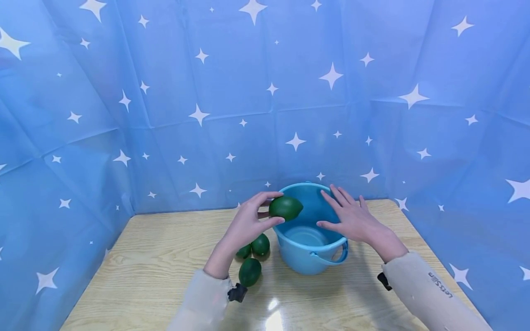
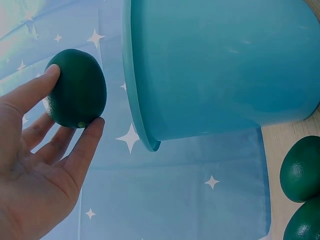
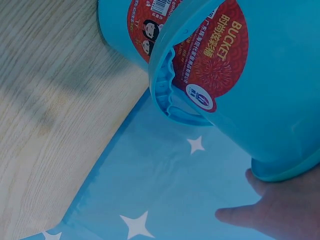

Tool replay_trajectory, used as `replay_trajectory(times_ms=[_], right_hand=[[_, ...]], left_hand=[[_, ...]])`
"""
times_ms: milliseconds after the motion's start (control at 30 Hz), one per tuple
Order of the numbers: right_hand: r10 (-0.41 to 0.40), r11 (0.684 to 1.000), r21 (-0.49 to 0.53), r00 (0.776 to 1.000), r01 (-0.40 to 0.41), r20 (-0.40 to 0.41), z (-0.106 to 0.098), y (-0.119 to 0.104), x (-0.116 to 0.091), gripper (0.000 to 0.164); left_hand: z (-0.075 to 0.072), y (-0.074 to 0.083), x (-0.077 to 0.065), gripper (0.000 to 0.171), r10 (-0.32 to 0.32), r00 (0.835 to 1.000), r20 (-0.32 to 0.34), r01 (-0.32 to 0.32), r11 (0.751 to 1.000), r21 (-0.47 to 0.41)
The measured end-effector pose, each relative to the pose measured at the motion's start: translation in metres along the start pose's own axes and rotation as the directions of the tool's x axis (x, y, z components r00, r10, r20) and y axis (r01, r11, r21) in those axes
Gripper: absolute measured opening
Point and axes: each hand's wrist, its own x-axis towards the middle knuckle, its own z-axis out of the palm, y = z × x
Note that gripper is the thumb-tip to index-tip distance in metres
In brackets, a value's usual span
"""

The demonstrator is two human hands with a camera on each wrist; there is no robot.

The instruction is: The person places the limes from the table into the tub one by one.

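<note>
Bucket on table; left grip pinches green fruit, right grip splayed; three more fruits alongside.

Green fruit in left hand; outspread right hand at blue bucket

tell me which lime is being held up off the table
The lime gripped in the left hand, near the blue bucket; the other three limes rest on the wood-grain table.
</note>
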Motion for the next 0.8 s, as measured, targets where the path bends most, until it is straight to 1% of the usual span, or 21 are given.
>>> replay_trajectory(times_ms=[600, 800], right_hand=[[0.007, 1.000, -0.004, 1.000, -0.007, 0.013, -0.0022, -0.0030, -0.0003, 0.093], [0.007, 1.000, -0.005, 1.000, -0.007, 0.016, -0.0020, -0.0029, -0.0003, 0.093]], left_hand=[[0.0063, 0.0018, 0.0063, 0.053, -0.005, 1.000, 0.009, 0.005, 1.000, -0.015], [0.0074, 0.0015, 0.0076, 0.054, -0.015, 1.000, 0.012, 0.015, 1.000, -0.006]])
